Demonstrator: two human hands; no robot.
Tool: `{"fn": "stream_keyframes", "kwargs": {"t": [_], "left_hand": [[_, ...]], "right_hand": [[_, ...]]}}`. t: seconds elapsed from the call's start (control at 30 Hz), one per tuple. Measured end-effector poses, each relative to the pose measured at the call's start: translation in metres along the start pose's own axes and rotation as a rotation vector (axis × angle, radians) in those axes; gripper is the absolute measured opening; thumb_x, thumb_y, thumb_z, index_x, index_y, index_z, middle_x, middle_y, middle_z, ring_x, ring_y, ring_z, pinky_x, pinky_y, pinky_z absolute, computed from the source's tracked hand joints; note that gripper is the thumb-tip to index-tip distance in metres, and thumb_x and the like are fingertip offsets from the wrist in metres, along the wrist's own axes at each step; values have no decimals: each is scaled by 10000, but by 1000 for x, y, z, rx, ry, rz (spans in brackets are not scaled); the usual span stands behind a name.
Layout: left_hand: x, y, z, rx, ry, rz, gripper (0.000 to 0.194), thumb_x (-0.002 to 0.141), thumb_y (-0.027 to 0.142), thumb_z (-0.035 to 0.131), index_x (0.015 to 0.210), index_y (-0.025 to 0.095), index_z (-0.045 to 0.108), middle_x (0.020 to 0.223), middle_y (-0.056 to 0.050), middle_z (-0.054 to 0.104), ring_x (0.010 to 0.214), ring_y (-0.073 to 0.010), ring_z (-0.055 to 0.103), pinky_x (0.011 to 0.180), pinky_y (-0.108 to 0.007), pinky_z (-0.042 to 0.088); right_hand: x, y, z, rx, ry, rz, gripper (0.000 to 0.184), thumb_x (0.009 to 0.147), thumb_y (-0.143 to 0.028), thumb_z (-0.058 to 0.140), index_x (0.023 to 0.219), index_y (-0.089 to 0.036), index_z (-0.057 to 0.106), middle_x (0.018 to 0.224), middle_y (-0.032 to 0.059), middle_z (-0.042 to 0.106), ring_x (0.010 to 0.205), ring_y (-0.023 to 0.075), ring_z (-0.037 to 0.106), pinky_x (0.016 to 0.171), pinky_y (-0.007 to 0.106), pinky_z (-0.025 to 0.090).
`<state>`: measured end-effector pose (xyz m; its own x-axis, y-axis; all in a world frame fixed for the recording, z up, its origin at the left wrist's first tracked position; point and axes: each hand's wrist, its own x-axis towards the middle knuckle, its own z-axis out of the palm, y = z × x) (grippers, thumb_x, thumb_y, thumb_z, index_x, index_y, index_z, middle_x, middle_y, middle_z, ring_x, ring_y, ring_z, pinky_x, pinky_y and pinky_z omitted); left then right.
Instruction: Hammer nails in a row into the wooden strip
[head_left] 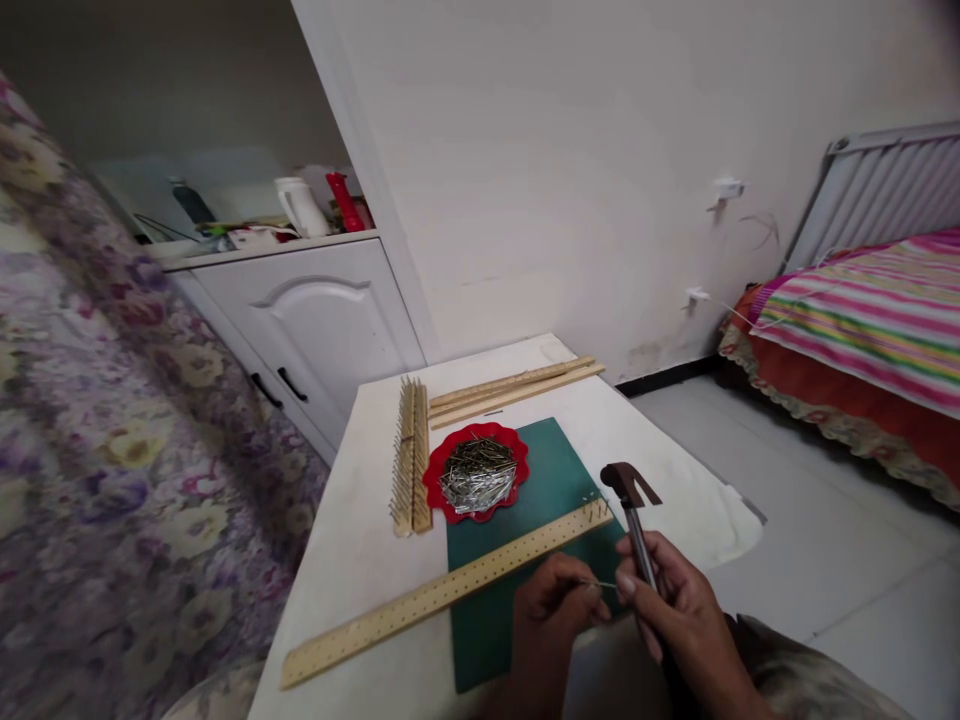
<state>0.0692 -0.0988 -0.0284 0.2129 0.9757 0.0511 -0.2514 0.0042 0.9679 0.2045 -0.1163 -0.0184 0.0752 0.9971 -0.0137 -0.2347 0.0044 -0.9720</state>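
Observation:
My left hand (pixel 553 605) is closed in a pinch on a thin nail (pixel 604 584), which bridges the gap to my right hand's fingertips. My right hand (pixel 679 605) grips a claw hammer (pixel 637 535), its dark head pointing up and away. Beyond the hands lies a long wooden strip (pixel 450 588) with rows of small holes. Several nails (pixel 598 506) stand upright in its far right end. Part of the strip rests on a green mat (pixel 480 650). A red scalloped dish (pixel 433 480) heaped with loose nails (pixel 480 475) sits behind the strip.
Nail-studded wooden strips (pixel 412 455) stand at the left of the white table (pixel 360 570). More bare strips (pixel 517 388) lie along its back, with one loose nail (pixel 493 412) nearby. A floral curtain (pixel 112 450) hangs left; a bed (pixel 877 310) is right.

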Motion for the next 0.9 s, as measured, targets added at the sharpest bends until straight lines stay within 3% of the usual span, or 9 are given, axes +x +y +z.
{"fn": "stream_keyframes", "kwargs": {"t": [0.2,0.4,0.57,0.7,0.9], "left_hand": [[6,1,6,-50,33,30,97,736,234,604,701,144,600,637,6,580,608,-112,538,617,-241,441],[43,17,-14,379,93,73,139,764,290,575,740,155,597,677,6,596,665,-122,535,634,-221,408],[75,2,-20,656,88,205,158,781,289,529,725,159,601,691,9,561,651,-116,504,606,-212,378],[78,-9,-21,779,69,264,170,794,282,504,723,165,606,695,5,552,655,-119,505,590,-210,364],[77,-6,-19,886,49,290,178,813,277,481,737,175,606,699,6,551,647,-116,507,587,-210,356]], "right_hand": [[-3,1,1,31,-10,10,237,794,-389,598,921,-224,485,612,-76,546,274,-15,314,277,107,209],[0,-7,-14,15,51,8,236,820,-394,563,955,-216,490,570,-75,549,272,-8,315,288,119,202],[-2,-4,-23,21,58,19,223,836,-377,550,975,-216,481,551,-85,534,272,-8,312,296,120,182],[-5,-6,-22,30,48,48,254,816,-385,572,977,-208,486,546,-84,528,275,0,317,288,123,191],[-5,-9,-23,22,47,32,234,822,-372,563,976,-209,497,545,-83,529,283,3,325,295,120,202]]}}
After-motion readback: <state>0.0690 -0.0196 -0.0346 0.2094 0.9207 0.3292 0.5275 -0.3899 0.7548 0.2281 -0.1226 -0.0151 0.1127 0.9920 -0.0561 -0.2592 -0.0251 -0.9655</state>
